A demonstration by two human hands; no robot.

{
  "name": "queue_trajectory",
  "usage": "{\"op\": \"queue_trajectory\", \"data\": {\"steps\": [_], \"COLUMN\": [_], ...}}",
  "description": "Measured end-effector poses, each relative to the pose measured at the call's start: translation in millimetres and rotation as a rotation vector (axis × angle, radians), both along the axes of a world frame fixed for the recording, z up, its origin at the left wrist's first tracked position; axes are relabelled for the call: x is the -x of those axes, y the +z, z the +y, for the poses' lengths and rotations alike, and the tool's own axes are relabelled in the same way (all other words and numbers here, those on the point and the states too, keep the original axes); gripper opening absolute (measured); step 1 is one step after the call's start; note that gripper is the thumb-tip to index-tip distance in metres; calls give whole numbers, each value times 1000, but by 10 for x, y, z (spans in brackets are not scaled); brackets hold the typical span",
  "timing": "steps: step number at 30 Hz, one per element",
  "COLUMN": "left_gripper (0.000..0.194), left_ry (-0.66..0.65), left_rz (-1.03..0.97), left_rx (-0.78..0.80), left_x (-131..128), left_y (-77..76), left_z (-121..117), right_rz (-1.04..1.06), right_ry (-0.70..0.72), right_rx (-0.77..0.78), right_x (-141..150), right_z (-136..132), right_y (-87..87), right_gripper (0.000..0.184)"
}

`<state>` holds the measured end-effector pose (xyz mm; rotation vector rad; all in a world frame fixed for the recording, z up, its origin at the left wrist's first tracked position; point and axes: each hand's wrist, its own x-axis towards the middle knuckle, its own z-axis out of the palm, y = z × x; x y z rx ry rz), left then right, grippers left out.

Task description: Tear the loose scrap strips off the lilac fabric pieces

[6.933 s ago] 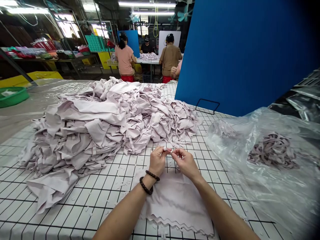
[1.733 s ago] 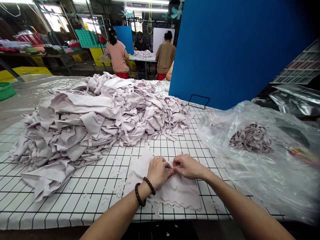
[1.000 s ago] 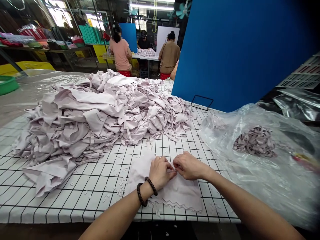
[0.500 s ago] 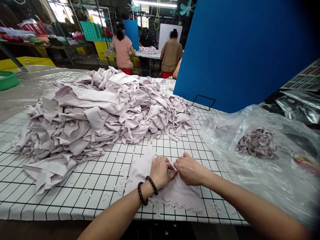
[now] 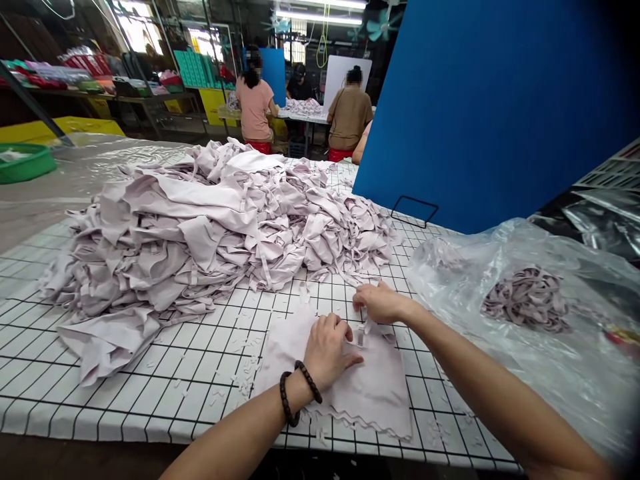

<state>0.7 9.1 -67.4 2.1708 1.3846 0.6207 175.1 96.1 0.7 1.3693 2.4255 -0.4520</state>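
A pale lilac cloth garment [image 5: 373, 393] lies flat on the table in front of me, with a wavy lower edge. My left hand [image 5: 329, 348] rests on it, thumb spread away from the fingers and nothing gripped. A dark bead bracelet [image 5: 289, 400] circles that wrist. Above the garment's upper right part, my right hand [image 5: 383, 303] is closed, fingers curled downward. A narrow pale strap [image 5: 369, 325] runs up under this hand and seems pinched in it; the fingertips are partly hidden. Between the hands, the strap's small fitting shows against the cloth.
A large heap of similar garments [image 5: 200, 233] covers the table's back left. On the right, a clear plastic bag [image 5: 450, 300] holds bundled straps [image 5: 527, 300]. Behind it stands a blue board [image 5: 475, 120] with a black wire stand [image 5: 415, 211]. Small white scraps dot the gridded tablecloth [image 5: 190, 373]. Co-workers sit beyond.
My hands have parted: the right has moved up and away from the left, closed. The left thumb has spread from its fingers. The whole view has shifted slightly.
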Motion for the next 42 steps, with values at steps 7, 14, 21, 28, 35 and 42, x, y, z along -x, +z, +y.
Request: {"op": "queue_trajectory", "data": {"steps": [7,14,21,28,35,42], "left_gripper": [43,35,34,34,22,25], "left_ry": [-35,-51,-49,11,358,563], "left_rz": [-29,-36,-67,-296,-1177,-1579], "left_rx": [36,61,69,100,591,966], "left_x": [35,27,22,39,121,252], "left_y": [-94,-63,-60,18,-50,-4], "left_z": [46,47,42,44,320,500], "right_rz": [276,275,197,483,240,332], "right_ry": [-1,-64,-191,-220,-218,-276], "right_rx": [394,34,-225,-192,-449,-741], "right_x": [-165,-153,-386,26,806,428], "right_z": [-59,-390,-158,289,641,723], "right_y": [-10,-188,-245,-183,-363,-83], "right_gripper": [48,22,20,31,19,17]}}
